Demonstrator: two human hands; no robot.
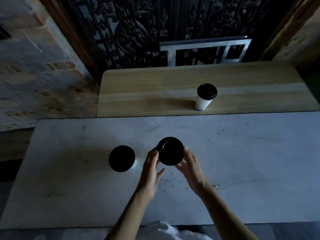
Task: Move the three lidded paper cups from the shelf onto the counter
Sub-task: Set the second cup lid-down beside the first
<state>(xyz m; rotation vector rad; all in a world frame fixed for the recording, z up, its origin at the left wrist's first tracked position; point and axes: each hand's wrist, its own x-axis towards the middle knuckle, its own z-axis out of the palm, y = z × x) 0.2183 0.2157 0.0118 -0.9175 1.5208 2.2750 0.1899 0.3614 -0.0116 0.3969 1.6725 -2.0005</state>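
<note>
- Cups first, from the left: one lidded paper cup stands upright on the pale stone counter, seen almost straight from above, so its round black lid hides nearly everything but a sliver of white wall at its right edge.
- Just beside it to the right, apart from it, is the left hand; its fingers curl against the left side of the middle cup, thumb stretched out loosely below.
- That middle cup shows the same black lid, with a curved raised ridge and a small sip hole catching the light; its white body is hidden under the lid. Whether its base touches the counter cannot be told from here.
- On its other side the right hand cups it, fingertips at the lid's right rim and thumb tucked beneath, so both hands hold it between them.
- Farther right and back, the third cup stands alone on the wooden shelf behind the counter, its white paper wall plain and its black lid on.
</note>
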